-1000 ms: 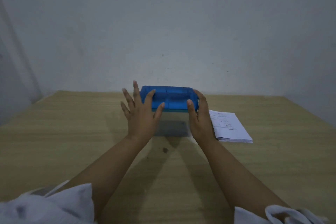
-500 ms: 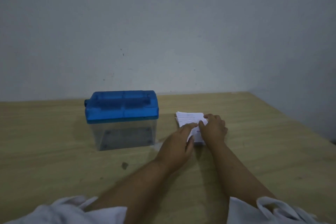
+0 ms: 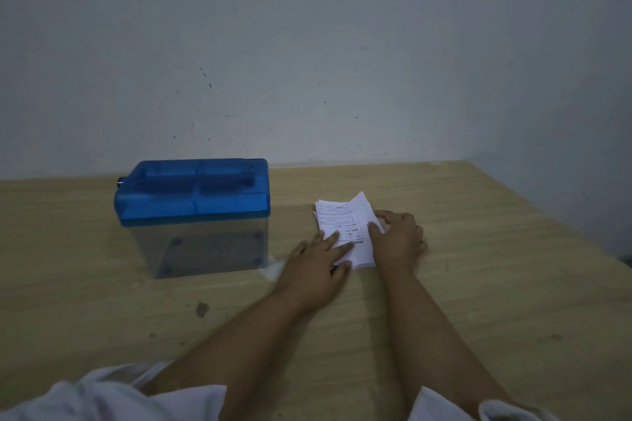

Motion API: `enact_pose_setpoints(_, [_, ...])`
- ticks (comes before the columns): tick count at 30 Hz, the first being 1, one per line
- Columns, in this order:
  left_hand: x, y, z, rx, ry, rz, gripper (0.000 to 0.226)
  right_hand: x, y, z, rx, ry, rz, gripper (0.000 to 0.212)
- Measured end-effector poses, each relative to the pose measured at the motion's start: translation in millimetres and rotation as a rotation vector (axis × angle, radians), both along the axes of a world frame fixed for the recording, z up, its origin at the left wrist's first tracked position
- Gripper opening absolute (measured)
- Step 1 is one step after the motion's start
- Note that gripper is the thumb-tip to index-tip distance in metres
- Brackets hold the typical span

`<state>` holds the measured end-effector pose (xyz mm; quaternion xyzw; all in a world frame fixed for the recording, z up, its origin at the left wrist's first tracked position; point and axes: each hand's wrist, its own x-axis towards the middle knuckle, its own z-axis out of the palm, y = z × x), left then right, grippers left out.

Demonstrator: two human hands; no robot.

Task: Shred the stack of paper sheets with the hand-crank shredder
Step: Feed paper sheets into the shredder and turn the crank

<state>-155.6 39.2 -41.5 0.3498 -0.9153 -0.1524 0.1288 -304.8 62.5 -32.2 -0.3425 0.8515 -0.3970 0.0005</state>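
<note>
A hand-crank shredder [image 3: 193, 202] with a blue lid and a clear bin stands on the wooden table, left of centre. A small stack of printed white paper sheets [image 3: 345, 225] lies to its right. My left hand [image 3: 316, 265] rests flat on the near left part of the stack with straight fingers. My right hand [image 3: 398, 237] is at the stack's right edge, thumb on top and fingers curled at the side, lifting the top sheets so their far right corner curls up. No crank handle is visible.
The table [image 3: 496, 284] meets a plain wall at the back and another wall at the right. A dark spot [image 3: 201, 308] marks the wood in front of the shredder. White sleeves show at the bottom edge.
Both hands left the shredder lid and moved right onto the paper stack. Since half a second ago, the right hand has raised the top sheets' right edge.
</note>
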Motion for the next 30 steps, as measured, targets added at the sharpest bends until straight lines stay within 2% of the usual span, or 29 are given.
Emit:
enact_pose_setpoints(6, [1, 2, -1, 0.007, -0.036, 0.008, 0.047, 2, 2, -3, -0.123, -0.105, -0.065, 0.009])
enact_pose_setpoints(10, [3, 4, -3, 0.038, 0.055, 0.031, 0.053, 5, 3, -4, -0.129, -0.056, -0.086, 0.014])
enact_pose_setpoints(13, [3, 8, -1, 0.063, 0.297, 0.072, 0.063, 8, 3, 2, -0.252, -0.159, -0.055, 0.015])
enact_pose_setpoints(17, [13, 20, 20, -0.115, 0.696, -0.025, 0.032, 15, 11, 31, -0.582, -0.38, 0.072, 0.015])
enact_pose_setpoints(19, [19, 29, 42, -0.151, 0.811, -0.072, 0.028, 25, 16, 53, -0.678, -0.446, 0.135, 0.011])
enact_pose_setpoints(22, [37, 35, 84, -0.125, 0.917, 0.015, 0.035, 48, 16, 83, -0.773, -0.527, 0.195, 0.013])
enact_pose_setpoints(24, [58, 28, 108, -0.165, 0.852, 0.157, 0.04, 71, 11, 99, -0.805, -0.557, 0.253, 0.013])
enact_pose_setpoints(26, [82, 12, 126, -0.223, 0.646, 0.311, 0.047, 94, 4, 111, -0.802, -0.571, 0.299, 0.016])
enact_pose_setpoints(28, [112, -3, 140, -0.096, 0.517, 0.337, 0.045, 117, -3, 120, -0.782, -0.581, 0.322, 0.021])
enact_pose_setpoints(30, [143, -15, 150, 0.112, 0.567, 0.209, 0.036, 141, -12, 127, -0.772, -0.573, 0.342, 0.024])
